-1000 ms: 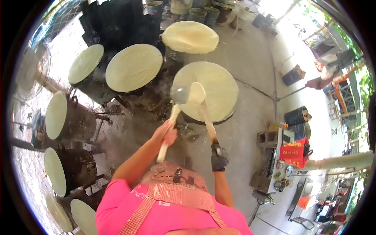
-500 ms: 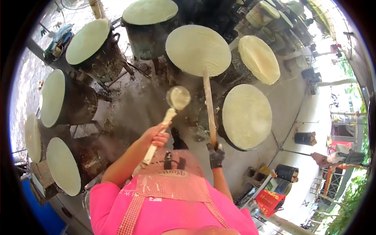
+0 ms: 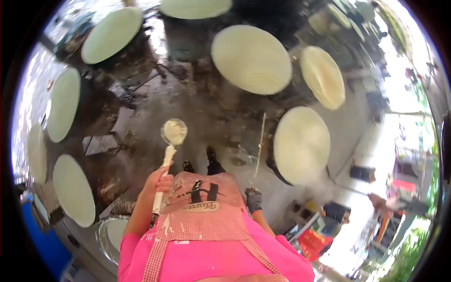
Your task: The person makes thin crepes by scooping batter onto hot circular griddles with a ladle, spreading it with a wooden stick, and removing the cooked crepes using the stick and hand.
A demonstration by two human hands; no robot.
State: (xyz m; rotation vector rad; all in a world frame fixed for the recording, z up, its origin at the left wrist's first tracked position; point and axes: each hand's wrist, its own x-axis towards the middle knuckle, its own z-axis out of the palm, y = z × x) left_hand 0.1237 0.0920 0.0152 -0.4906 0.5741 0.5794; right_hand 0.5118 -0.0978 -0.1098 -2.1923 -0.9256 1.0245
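Apron point(image 3: 202, 228), on the person before me: one oval label point(image 3: 205, 207) just below the checked bib. Dark script; I read "Plant" or near it, final letters unclear. Pink shirt point(image 3: 216, 261): pale printed marks beside the person's left strap point(image 3: 156, 257), partly covered; too blurred to transcribe. Small white patch point(image 3: 182, 242) at the bib's upper edge: any wording illegible from where I stand. Red bag point(image 3: 314, 243), off to the person's right: yellowish marks on its face, probably lettering, too small to make out.
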